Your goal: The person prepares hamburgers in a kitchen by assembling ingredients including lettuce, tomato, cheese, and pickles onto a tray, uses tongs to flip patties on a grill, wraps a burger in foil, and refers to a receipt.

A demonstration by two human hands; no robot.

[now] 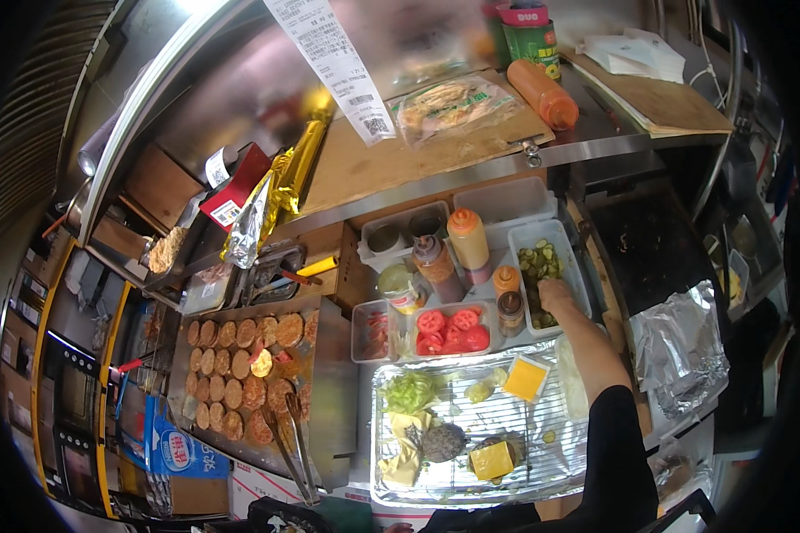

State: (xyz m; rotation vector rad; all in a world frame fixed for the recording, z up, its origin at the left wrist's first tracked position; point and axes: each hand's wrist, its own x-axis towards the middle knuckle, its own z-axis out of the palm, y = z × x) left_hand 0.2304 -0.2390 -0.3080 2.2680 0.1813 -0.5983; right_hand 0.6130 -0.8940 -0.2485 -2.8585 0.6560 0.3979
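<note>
My right hand (555, 296) reaches into a clear plastic tub (581, 300) of pickle slices (540, 262); its fingertips are hidden, so any hold on a slice cannot be told. Only a sliver of my left hand (399, 528) shows at the bottom edge. Before me, a foil-lined tray with a wire rack (520, 416) bears lettuce (408, 392), a dark bun (443, 442), and a cheese slice (492, 461) on a patty. A stack of cheese slices (525, 378) lies at its upper right. Left of my right hand are squeeze bottles (467, 233) and a tub of tomato slices (453, 331).
At left, a griddle (300, 373) holds several rows of patties (245, 333), with metal tongs (287, 460) over its near edge. Crumpled foil (680, 346) lies right of my forearm. A steel-edged shelf (400, 195) crosses above the tubs, holding a bagged food (460, 106) and an orange bottle (543, 94).
</note>
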